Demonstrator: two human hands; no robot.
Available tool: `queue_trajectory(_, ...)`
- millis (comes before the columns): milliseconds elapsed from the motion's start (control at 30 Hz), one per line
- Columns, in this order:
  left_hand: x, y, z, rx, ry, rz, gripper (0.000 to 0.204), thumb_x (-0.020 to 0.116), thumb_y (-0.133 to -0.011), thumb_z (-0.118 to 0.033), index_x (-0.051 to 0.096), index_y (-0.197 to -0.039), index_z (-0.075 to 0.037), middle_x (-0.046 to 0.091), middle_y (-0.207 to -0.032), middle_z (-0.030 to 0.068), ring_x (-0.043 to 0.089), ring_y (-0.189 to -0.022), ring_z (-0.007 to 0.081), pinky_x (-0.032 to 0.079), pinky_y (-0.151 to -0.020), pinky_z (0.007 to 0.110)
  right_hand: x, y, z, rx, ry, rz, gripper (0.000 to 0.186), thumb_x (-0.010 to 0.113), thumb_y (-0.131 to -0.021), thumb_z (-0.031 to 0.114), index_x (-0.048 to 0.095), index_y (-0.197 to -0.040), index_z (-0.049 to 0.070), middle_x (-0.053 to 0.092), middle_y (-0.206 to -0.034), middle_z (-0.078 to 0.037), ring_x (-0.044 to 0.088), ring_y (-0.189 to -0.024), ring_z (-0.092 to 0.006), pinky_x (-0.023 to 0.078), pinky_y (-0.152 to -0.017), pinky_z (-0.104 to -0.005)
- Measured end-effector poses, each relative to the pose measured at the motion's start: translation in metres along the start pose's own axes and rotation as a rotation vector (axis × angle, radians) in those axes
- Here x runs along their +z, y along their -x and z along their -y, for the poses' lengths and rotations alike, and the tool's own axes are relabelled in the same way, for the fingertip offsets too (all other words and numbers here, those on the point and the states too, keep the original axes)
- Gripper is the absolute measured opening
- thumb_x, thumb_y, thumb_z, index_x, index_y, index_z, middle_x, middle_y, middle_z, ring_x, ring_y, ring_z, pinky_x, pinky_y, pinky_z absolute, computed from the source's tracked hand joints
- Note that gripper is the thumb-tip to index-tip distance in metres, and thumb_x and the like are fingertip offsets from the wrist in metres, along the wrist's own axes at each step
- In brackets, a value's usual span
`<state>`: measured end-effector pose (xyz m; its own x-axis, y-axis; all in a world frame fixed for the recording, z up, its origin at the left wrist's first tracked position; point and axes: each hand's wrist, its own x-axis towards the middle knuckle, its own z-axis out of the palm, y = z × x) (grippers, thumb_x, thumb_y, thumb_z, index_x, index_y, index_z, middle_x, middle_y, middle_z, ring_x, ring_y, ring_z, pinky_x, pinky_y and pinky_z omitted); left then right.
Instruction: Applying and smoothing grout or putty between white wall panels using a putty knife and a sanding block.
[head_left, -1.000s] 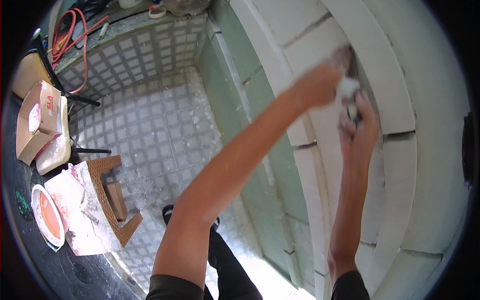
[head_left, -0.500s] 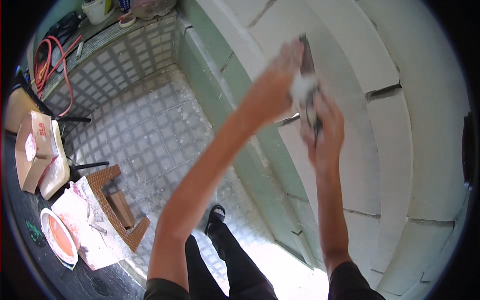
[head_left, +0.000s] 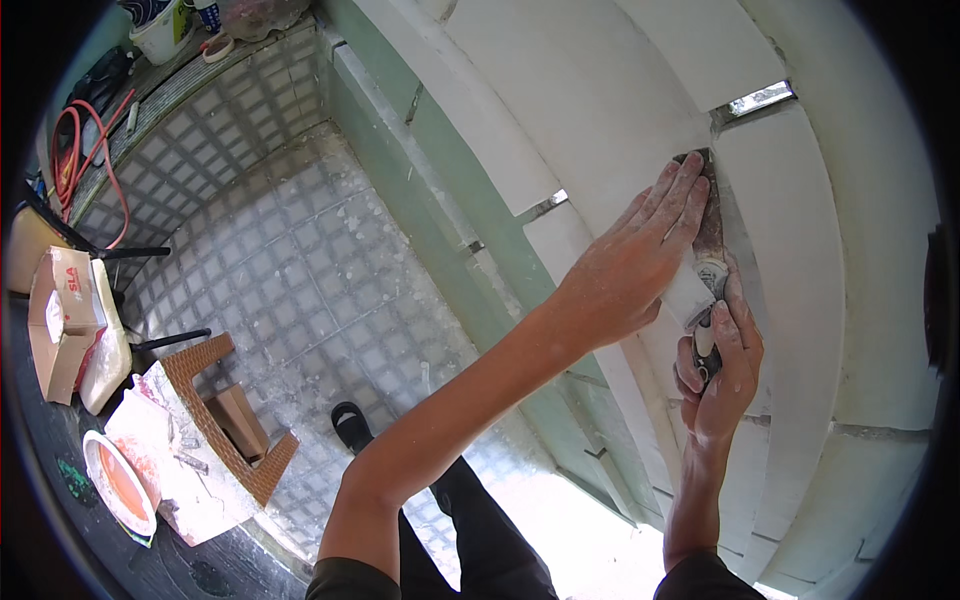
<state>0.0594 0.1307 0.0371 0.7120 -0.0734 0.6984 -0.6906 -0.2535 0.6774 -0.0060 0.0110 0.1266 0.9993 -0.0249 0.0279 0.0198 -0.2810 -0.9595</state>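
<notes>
My right hand [head_left: 720, 360] is closed round the dark handle [head_left: 702, 365] of a long, narrow metal tool [head_left: 712, 235], which lies along a pale grey surface [head_left: 560, 90] of long panels with narrow gaps. My left hand [head_left: 640, 255] lies over the tool's upper part, fingers stretched out and fairly flat, fingertips on its dark end. A white piece [head_left: 688, 297] shows under my left palm, beside the handle; I cannot make out what it is.
At the left are a chair [head_left: 110, 355] with an open cardboard box [head_left: 65, 360], and a woven stool [head_left: 185, 355] near a bowl of orange substance [head_left: 120, 480]. A red hose [head_left: 120, 205] hangs from a cluttered ledge [head_left: 170, 95]. Green boards [head_left: 480, 190] border the tiled floor [head_left: 300, 250].
The view has shifted across the panels. My hands and the tool, blurred earlier, now show sharply; my left hand's fingers now lie stretched along the tool, my right hand still grips the handle.
</notes>
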Motion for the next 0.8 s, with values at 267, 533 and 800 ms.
queue_trajectory(267, -0.031, -0.024, 0.028, 0.037, -0.157, -0.070, 0.077, 0.059, -0.074, 0.012, 0.031, -0.145, 0.016, 0.023, -0.158, 0.0331, 0.028, -0.147, 0.0438, 0.032, -0.120, 0.046, 0.034, -0.037, 0.010, -0.024, -0.123, 0.012, 0.049, 0.046, -0.100, 0.011, 0.045, -0.145, -0.008, 0.058, -0.081, -0.004, 0.029, -0.041, -0.0027, 0.023, -0.037, -0.0196)
queue_trajectory(533, -0.064, -0.046, 0.067, 0.116, -0.219, -0.086, 0.085, 0.062, -0.066, 0.014, 0.032, -0.146, 0.015, 0.029, -0.155, 0.0346, 0.027, -0.147, 0.0461, 0.029, -0.121, 0.047, 0.069, -0.058, 0.007, -0.062, -0.112, 0.007, 0.048, 0.050, -0.101, 0.019, 0.046, -0.145, -0.001, 0.055, -0.083, -0.003, 0.032, -0.042, -0.0034, 0.020, -0.035, -0.0193)
queue_trajectory(800, -0.119, -0.084, 0.124, 0.186, -0.283, -0.203, 0.080, 0.059, -0.066, 0.012, 0.036, -0.143, 0.018, 0.034, -0.152, 0.0354, 0.037, -0.142, 0.0448, 0.032, -0.118, 0.045, 0.129, -0.127, 0.015, -0.072, -0.280, 0.156, 0.033, 0.055, -0.099, 0.014, 0.060, -0.128, 0.000, 0.056, -0.079, -0.004, 0.034, -0.042, -0.0053, 0.022, -0.038, -0.0226)
